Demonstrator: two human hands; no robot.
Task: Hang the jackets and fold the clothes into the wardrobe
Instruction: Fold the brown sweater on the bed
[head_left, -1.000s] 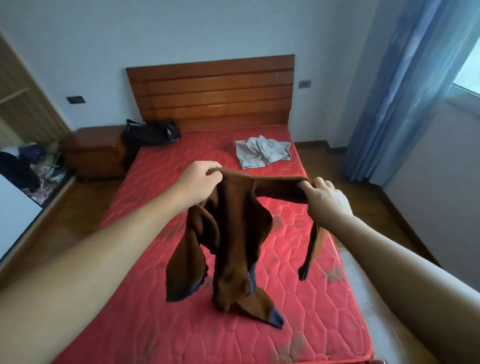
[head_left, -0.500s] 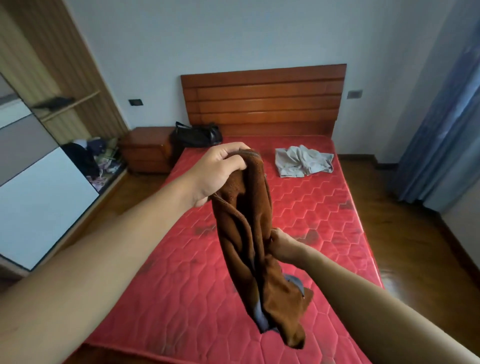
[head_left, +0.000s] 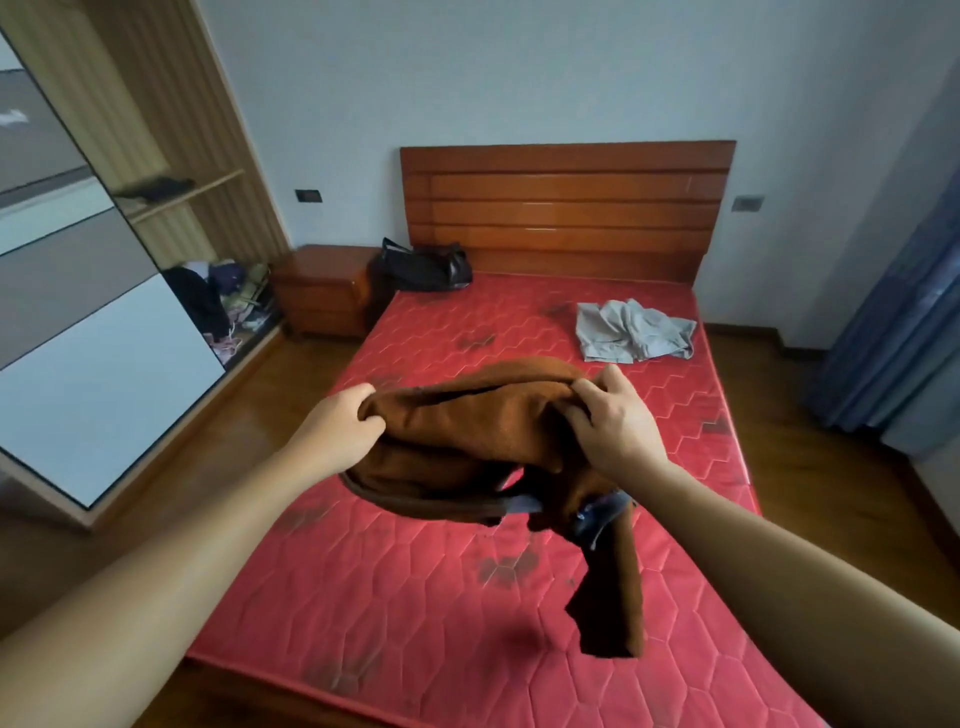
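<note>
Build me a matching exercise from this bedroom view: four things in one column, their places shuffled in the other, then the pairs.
Things
1. brown garment
2. grey garment
3. black bag
4. dark item

Places
A. at the left end of the headboard, beside the nightstand
B. on the wardrobe shelf
C. gripped by the left hand and right hand above the mattress
D. lying crumpled on the mattress's right side

Pairs: 1-C, 2-D, 3-A, 4-B
</note>
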